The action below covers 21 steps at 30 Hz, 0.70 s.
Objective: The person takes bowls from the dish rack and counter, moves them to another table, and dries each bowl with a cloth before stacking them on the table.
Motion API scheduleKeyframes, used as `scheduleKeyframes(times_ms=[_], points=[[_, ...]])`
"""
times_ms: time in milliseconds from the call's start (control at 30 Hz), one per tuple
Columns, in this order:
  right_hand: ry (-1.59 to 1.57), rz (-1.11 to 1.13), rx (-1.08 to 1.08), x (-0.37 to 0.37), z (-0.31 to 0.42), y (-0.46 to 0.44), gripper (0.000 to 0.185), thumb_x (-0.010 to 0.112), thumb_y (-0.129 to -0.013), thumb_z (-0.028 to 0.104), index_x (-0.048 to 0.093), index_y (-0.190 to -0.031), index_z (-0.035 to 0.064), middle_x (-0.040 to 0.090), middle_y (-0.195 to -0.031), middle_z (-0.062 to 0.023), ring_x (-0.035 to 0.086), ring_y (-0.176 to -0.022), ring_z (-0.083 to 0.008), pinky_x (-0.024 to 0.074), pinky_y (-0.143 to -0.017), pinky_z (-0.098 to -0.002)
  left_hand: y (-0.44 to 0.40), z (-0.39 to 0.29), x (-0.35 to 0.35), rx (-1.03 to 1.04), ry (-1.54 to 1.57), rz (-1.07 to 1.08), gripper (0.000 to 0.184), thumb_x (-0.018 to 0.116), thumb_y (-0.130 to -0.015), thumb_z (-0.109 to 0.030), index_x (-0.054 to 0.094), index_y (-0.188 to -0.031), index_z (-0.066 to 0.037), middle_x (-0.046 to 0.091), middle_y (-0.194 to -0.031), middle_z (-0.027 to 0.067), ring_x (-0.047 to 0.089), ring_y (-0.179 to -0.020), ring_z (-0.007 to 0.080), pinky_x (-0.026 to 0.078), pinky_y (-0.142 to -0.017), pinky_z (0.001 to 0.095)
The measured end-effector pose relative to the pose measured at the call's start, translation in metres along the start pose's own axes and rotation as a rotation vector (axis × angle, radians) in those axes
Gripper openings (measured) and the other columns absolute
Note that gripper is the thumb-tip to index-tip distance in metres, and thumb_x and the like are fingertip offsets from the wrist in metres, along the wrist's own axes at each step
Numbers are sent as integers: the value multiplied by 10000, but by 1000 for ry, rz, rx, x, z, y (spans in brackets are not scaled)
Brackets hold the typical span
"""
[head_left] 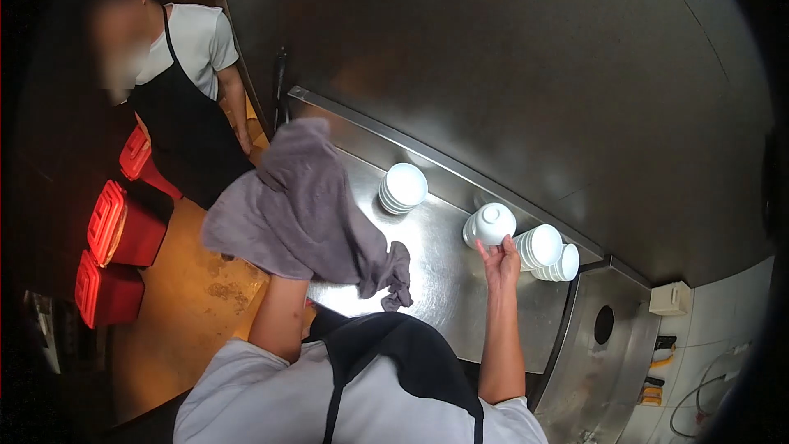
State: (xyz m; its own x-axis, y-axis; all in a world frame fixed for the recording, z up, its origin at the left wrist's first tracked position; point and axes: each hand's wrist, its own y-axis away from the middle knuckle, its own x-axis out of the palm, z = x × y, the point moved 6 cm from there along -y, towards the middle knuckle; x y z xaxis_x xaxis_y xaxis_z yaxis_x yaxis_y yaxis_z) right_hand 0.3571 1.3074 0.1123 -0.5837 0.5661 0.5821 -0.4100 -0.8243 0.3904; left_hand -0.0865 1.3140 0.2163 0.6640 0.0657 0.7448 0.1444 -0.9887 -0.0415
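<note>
A worker's right hand [501,260] pinches an upturned white bowl [495,220] between thumb and fingers over a steel table [444,304]. Stacked bowls [541,246] stand just right of it. Well left of that bowl, a gray towel [300,197] covers the left hand, its fingers impossible to tell.

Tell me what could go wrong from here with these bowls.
The right hand has its fingers at the near edge of an upturned bowl, so a loose grip might let it slip. The stacks to its right stand close by, so a bump could knock them. The gray cloth hangs loosely near the separate stack on the left, so a wide swing might catch it.
</note>
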Motion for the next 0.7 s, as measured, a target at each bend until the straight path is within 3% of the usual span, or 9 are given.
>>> scheduleKeyframes(times_ms=[100,267,367,433,500,533,600,633,700], points=[[162,41,-167,23,10,16,235,559,-1049,201,573,-1174,2,658,-1168,-111,669,-1061,-256,604,-913,-466,7,5,12,160,-446,-35,599,609,-920,-384,487,-1433,-100,536,-1431,129,539,-1292,246,379,-1045,499],[736,178,-621,112,17,118,178,596,-1026,136,651,-1110,-11,694,-1071,-98,673,-1035,-206,567,-920,-403,31,36,68,263,-2243,373,620,576,-913,-439,479,-1435,-120,520,-1439,129,519,-1311,255,320,-1081,553],[1018,545,-805,162,-11,169,113,690,-947,97,697,-1006,1,719,-1028,-106,673,-1005,-260,487,-1029,-403,39,22,117,69,-2066,583,602,514,-966,-526,506,-1390,-98,592,-1341,111,564,-1249,265,308,-1122,533],[1190,795,-1012,195,-18,199,129,745,-877,74,713,-986,14,716,-1069,-131,644,-1102,-325,428,-1102,-439,41,56,78,-322,-579,293,619,450,-1003,-576,519,-1373,-85,620,-1300,103,591,-1204,267,306,-1148,504],[1333,859,-1219,198,-21,212,516,855,-778,169,662,-1237,35,620,-1339,-169,538,-1310,-366,349,-1173,-486,44,41,86,-205,-484,314,698,387,-1013,-639,488,-1392,-62,604,-1318,119,591,-1200,276,370,-1131,463],[1186,810,-1062,198,-17,205,680,882,-745,226,583,-1321,24,556,-1405,-180,496,-1352,-367,339,-1179,-482,46,33,90,-148,-435,327,738,355,-1018,-670,473,-1402,-51,596,-1327,127,591,-1198,280,402,-1123,443],[906,705,-727,187,-18,195,1015,936,-681,340,425,-1490,2,430,-1536,-203,413,-1435,-369,320,-1193,-476,52,21,109,-573,596,143,870,421,-967,-726,393,-1466,-13,539,-1393,172,567,-1243,323,469,-1075,470],[859,779,-392,167,-49,174,1364,976,-601,424,148,-1593,-14,294,-1622,-205,333,-1484,-335,303,-1204,-439,47,10,109,-462,535,150,856,432,-965,-706,393,-1465,-13,538,-1392,170,565,-1244,318,467,-1076,465],[1064,893,-20,145,-100,166,1071,931,-691,430,394,-1495,-31,453,-1528,-220,457,-1399,-308,375,-1142,-409,37,-10,95,-208,324,116,827,453,-960,-668,394,-1463,-14,536,-1389,165,560,-1247,308,463,-1079,453]])
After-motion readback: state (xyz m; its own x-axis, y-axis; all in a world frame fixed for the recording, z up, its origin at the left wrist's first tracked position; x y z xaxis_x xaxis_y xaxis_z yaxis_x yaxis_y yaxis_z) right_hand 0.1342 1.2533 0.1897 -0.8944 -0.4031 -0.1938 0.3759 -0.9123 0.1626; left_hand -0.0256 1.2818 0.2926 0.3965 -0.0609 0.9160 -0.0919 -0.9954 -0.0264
